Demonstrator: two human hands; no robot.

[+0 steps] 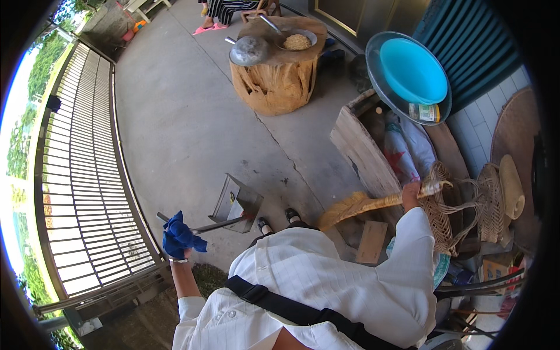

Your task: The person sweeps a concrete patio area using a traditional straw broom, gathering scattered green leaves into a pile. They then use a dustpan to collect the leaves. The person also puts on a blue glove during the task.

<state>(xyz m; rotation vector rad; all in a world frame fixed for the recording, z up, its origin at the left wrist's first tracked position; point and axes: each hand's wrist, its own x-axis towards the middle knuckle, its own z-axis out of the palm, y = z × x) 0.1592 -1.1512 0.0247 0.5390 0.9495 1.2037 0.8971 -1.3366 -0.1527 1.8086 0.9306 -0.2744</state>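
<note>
My left hand, mostly hidden behind a bunched blue cloth, is closed at the long handle of a metal dustpan. The cloth wraps about the handle there. The dustpan's box rests on the concrete just ahead of my feet, with something small and pale inside. In my right hand is a straw broom, with my fingers wrapped round its bound yellow handle. Its flared bristles point left, close to my right foot. Woven baskets hang or stand just beyond the handle's end.
A tree-stump table bears a metal lid and a pan of pale food. To the right stand a wooden box with sacks and a turquoise basin. A railing runs along the left. Someone's pink slippers show behind.
</note>
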